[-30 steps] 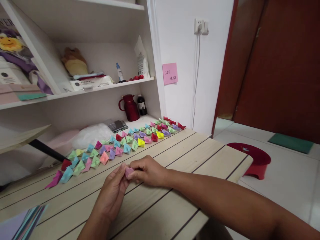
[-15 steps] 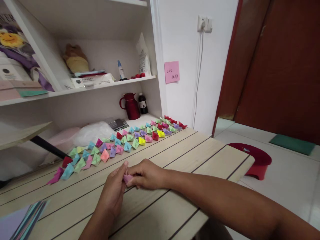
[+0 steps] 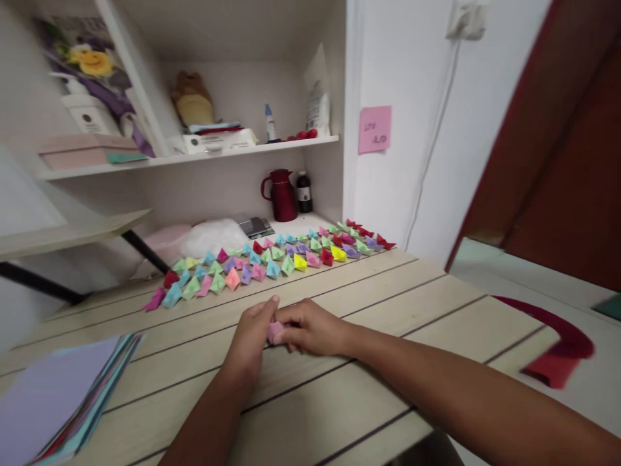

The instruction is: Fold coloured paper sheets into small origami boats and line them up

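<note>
A small piece of folded pink paper (image 3: 274,332) shows between my two hands, just above the wooden table (image 3: 310,395). My left hand (image 3: 252,336) grips it from the left with the thumb up. From the right, my right hand (image 3: 310,328) pinches it between thumb and index finger. Most of the paper is covered by fingers, so its full shape is hidden. Beyond my hands, several rows of folded paper boats (image 3: 272,268) in many colours run across the back of the table.
A stack of coloured paper sheets (image 3: 53,395) lies at the left front. Behind the boats are a plastic bag (image 3: 213,238), a dark red jug (image 3: 283,197) and a dark bottle (image 3: 304,192). A red stool (image 3: 563,349) stands on the floor to the right.
The view has turned left, so everything sits further right and more of the paper stack shows. Both hands keep hold of the pink paper.
</note>
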The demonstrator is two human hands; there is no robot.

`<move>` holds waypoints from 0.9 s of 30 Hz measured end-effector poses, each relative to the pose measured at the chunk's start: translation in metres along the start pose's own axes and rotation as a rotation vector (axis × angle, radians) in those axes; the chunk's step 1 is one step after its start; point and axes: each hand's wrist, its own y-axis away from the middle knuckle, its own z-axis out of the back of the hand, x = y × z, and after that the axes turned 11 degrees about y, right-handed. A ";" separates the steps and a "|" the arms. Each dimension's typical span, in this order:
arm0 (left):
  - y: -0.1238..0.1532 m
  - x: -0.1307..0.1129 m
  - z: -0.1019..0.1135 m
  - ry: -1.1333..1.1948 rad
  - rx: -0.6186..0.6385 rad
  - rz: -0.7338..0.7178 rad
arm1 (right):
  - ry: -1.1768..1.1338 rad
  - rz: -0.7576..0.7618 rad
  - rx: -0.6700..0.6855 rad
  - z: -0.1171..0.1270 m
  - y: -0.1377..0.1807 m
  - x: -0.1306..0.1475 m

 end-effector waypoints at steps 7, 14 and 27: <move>-0.003 0.003 0.007 0.125 -0.070 -0.037 | -0.108 -0.100 0.000 -0.007 -0.003 -0.001; -0.008 0.004 0.016 0.248 -0.070 -0.089 | -0.234 -0.149 -0.134 -0.004 -0.006 0.004; -0.014 0.007 0.008 -0.094 0.012 -0.241 | -0.370 -0.184 -0.351 0.005 -0.013 0.001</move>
